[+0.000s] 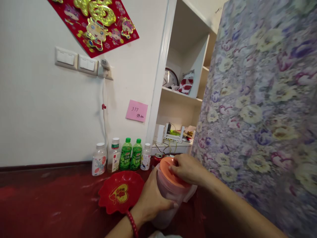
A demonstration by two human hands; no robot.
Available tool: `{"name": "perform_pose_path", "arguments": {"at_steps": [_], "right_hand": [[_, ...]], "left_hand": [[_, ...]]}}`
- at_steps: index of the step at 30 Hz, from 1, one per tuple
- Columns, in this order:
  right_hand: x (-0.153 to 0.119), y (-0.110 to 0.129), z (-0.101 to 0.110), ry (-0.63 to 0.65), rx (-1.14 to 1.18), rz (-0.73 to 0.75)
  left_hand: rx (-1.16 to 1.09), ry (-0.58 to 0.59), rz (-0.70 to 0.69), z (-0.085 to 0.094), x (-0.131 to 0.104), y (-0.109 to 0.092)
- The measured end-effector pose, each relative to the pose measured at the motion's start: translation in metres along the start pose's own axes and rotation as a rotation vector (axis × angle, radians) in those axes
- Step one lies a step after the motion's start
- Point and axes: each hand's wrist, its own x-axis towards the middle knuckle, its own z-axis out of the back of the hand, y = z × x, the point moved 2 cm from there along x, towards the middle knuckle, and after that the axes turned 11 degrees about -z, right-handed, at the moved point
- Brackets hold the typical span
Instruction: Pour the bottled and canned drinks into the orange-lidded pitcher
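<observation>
A tall translucent container (170, 195) with an orange lid (166, 169) leans at the lower middle, above the red table. My left hand (155, 198), with a red bead bracelet at its wrist, is wrapped round the container's side, thumb across the front. On top, my right hand (187, 168) has its fingers bent onto the orange lid at its right part. The lid sits on the container's mouth. Left of my left hand lies a red scalloped plate (105, 193) with a gold heart print.
Bottles stand along the wall: a white-capped one (99, 160), another (114, 157), two green ones (126, 155) and a small one (146, 158). A red can (157, 159) is behind the container. A floral curtain (250, 99) hangs right, beside shelves (180, 94).
</observation>
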Motion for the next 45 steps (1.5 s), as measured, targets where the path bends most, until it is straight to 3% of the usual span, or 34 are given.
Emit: {"name": "perform_pose_path", "arguments": {"at_steps": [7, 12, 23, 34, 40, 45], "right_hand": [[0.003, -0.001, -0.002, 0.027, 0.006, 0.069], [-0.007, 0.007, -0.004, -0.022, -0.001, 0.151], [-0.004, 0.010, -0.011, -0.034, -0.059, 0.141], [0.003, 0.001, -0.013, -0.011, 0.025, 0.370], [0.008, -0.003, -0.015, 0.051, 0.083, 0.374], [0.010, -0.006, -0.021, 0.040, 0.115, 0.339]], "left_hand": [[0.047, 0.017, -0.031, 0.001, -0.002, 0.003], [0.000, 0.004, -0.025, 0.007, -0.001, 0.007], [0.024, 0.003, 0.008, 0.011, -0.001, 0.006], [-0.006, 0.004, 0.010, 0.014, -0.001, 0.011], [0.000, -0.041, 0.022, 0.013, -0.003, 0.016], [0.125, -0.081, 0.089, 0.006, -0.008, 0.006]]}}
